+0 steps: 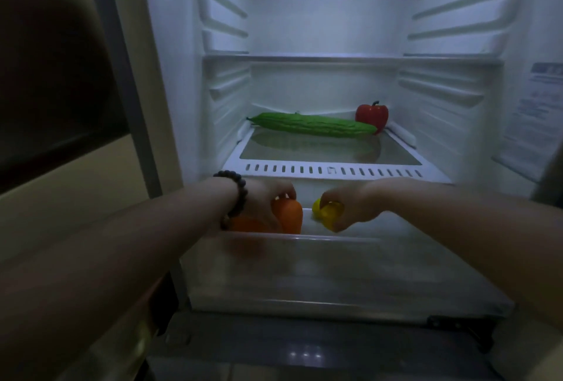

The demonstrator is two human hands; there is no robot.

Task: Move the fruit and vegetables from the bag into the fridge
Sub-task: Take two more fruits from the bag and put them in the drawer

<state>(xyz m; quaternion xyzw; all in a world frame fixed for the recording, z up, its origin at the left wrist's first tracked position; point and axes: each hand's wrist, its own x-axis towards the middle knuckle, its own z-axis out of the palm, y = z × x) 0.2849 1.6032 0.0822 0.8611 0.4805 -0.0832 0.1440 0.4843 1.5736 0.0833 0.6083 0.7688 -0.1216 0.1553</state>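
Observation:
Both arms reach into the clear bottom drawer point(335, 239) of the open fridge. My left hand point(268, 198), with a dark bead bracelet on the wrist, grips an orange pepper point(289, 214) at the drawer's left side. My right hand point(350, 207) holds a small yellow fruit point(327, 213) in its fingertips near the drawer's middle. On the glass shelf point(332, 169) above lie a long green bitter gourd point(313, 124) and, behind its right end, a red bell pepper point(371, 115). No bag is in view.
A second glass shelf point(335, 58) runs across higher up, with ribbed side walls on both sides. The fridge door point(536, 124) with a label stands open at the right. A beige cabinet with a dark panel point(45, 91) lies to the left.

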